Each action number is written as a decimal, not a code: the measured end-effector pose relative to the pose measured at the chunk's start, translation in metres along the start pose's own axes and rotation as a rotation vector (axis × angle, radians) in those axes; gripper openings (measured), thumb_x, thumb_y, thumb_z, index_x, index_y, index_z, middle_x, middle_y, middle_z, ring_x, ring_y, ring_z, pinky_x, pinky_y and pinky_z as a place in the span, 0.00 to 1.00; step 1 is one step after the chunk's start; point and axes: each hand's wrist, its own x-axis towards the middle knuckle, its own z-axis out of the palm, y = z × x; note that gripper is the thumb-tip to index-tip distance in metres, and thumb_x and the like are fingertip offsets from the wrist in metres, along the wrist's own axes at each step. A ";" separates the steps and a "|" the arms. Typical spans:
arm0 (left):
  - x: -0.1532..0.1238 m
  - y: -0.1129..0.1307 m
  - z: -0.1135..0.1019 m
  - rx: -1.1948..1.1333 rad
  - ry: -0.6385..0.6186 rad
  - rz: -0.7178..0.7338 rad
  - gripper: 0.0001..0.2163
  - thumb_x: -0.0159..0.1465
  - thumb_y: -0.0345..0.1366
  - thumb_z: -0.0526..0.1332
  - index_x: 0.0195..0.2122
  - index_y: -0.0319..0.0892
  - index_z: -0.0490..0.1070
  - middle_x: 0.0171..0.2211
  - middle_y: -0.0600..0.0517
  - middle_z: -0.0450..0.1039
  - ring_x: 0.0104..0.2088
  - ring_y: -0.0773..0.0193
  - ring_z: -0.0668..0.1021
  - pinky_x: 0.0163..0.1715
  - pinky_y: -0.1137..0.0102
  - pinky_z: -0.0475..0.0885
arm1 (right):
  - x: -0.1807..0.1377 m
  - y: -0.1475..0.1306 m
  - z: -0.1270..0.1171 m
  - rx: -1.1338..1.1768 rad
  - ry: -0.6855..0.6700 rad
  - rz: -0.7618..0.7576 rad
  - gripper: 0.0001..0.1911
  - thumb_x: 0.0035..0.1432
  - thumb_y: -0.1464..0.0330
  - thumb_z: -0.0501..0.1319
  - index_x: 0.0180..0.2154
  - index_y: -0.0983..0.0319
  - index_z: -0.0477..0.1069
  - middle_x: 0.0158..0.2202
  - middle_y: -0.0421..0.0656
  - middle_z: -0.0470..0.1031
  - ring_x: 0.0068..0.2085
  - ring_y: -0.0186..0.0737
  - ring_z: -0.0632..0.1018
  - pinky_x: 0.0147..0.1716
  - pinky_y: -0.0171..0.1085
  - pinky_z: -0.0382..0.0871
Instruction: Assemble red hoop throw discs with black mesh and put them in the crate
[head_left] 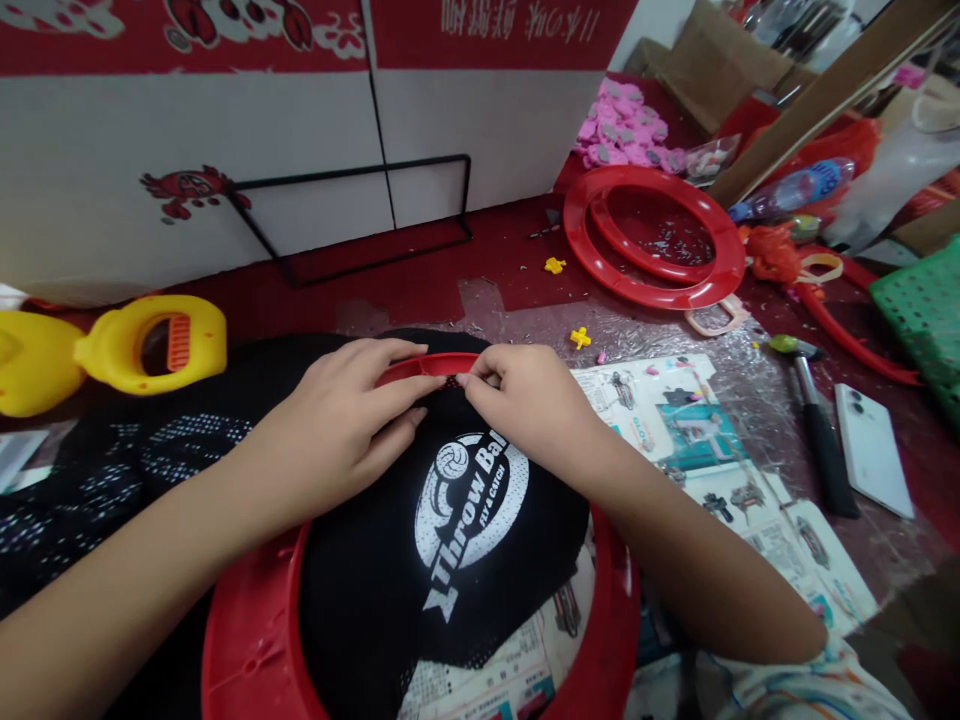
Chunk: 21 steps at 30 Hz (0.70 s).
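Note:
A red plastic ring (251, 620) lies in front of me with black printed mesh fabric (360, 590) spread across part of its opening. White lettering reading "Throw Ball" runs over the cloth. At the ring's far side, my left hand (360, 400) pinches the fabric edge between thumb and fingers. Close beside it, my right hand (525, 405) has its fingers curled and pressed together on the same edge. The fingertips nearly meet there. Whatever fine detail lies under them is hidden.
Yellow plastic handles (176, 345) lie at left. Stacked red rings (652, 285) sit at back right, near small yellow pieces (580, 338). A hammer (821, 440) and a white phone (874, 450) are at right. A large white-and-red box (300, 120) stands behind.

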 end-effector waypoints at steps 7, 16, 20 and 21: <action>0.000 -0.003 0.003 0.017 0.006 0.027 0.17 0.69 0.37 0.49 0.53 0.42 0.72 0.56 0.40 0.64 0.56 0.47 0.69 0.54 0.47 0.68 | -0.001 -0.003 0.001 -0.085 -0.007 0.014 0.12 0.60 0.68 0.55 0.34 0.63 0.78 0.31 0.45 0.80 0.33 0.41 0.77 0.30 0.36 0.59; -0.001 -0.004 0.008 0.072 -0.049 0.007 0.18 0.69 0.39 0.49 0.56 0.42 0.69 0.58 0.40 0.63 0.57 0.45 0.68 0.53 0.46 0.67 | 0.000 -0.003 0.003 -0.116 0.013 0.027 0.11 0.58 0.68 0.57 0.34 0.64 0.78 0.33 0.47 0.81 0.34 0.44 0.78 0.32 0.37 0.61; -0.002 -0.002 0.002 0.078 -0.078 0.006 0.19 0.69 0.43 0.48 0.56 0.44 0.67 0.59 0.41 0.63 0.56 0.46 0.69 0.52 0.47 0.68 | -0.007 0.007 -0.008 0.096 0.008 0.038 0.06 0.56 0.69 0.62 0.31 0.62 0.78 0.30 0.42 0.80 0.31 0.36 0.76 0.31 0.33 0.62; -0.002 -0.002 -0.001 0.090 -0.089 0.008 0.19 0.69 0.44 0.48 0.56 0.45 0.67 0.58 0.42 0.63 0.56 0.46 0.69 0.52 0.47 0.68 | -0.010 0.010 -0.010 0.128 0.005 0.044 0.06 0.56 0.69 0.62 0.31 0.62 0.78 0.30 0.42 0.80 0.30 0.35 0.75 0.31 0.33 0.62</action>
